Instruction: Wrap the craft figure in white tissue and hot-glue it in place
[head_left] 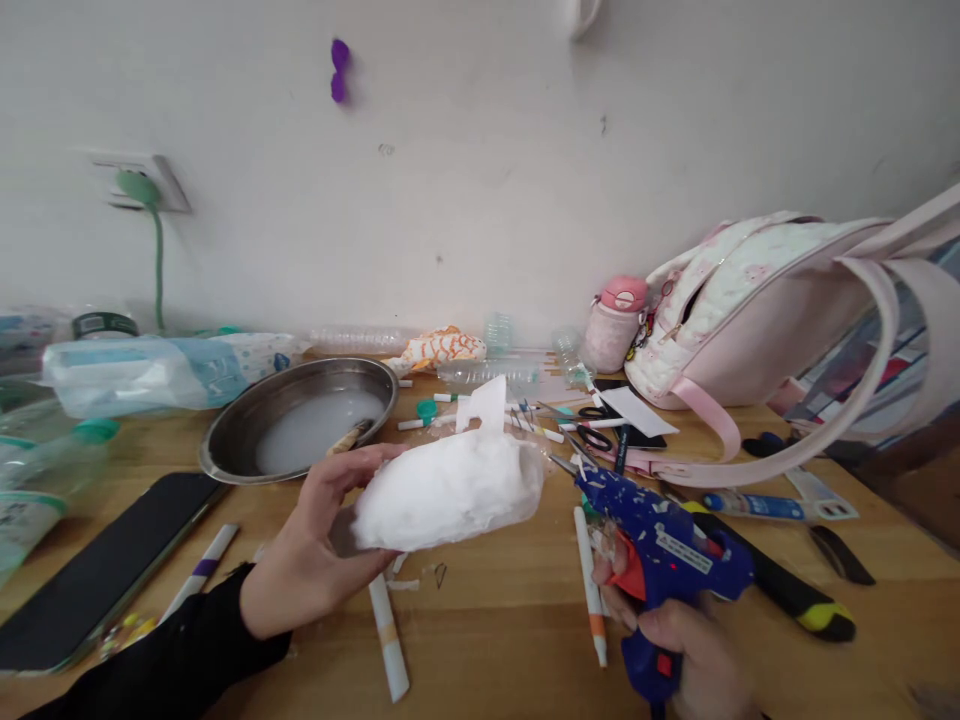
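My left hand [319, 545] is closed round one end of a white-covered plastic bottle [450, 490], held level above the table. A flat white tab [484, 405] stands up from its top. In my right hand [694, 645] is a blue hot glue gun [660, 535] with an orange trigger. Its nozzle points left, close to the bottle's clear right end but apart from it. Several markers lie under and around my hands, among them an orange-banded marker [390, 640] and an orange-tipped marker [591, 590].
A metal bowl [217, 455] of cloudy liquid stands at the left, beside a black phone [105, 570]. Behind lie plastic bottles and an orange-patterned fish [442, 348]. Scissors [592, 436], a yellow-black tool handle [787, 585] and a pink backpack [772, 320] occupy the right.
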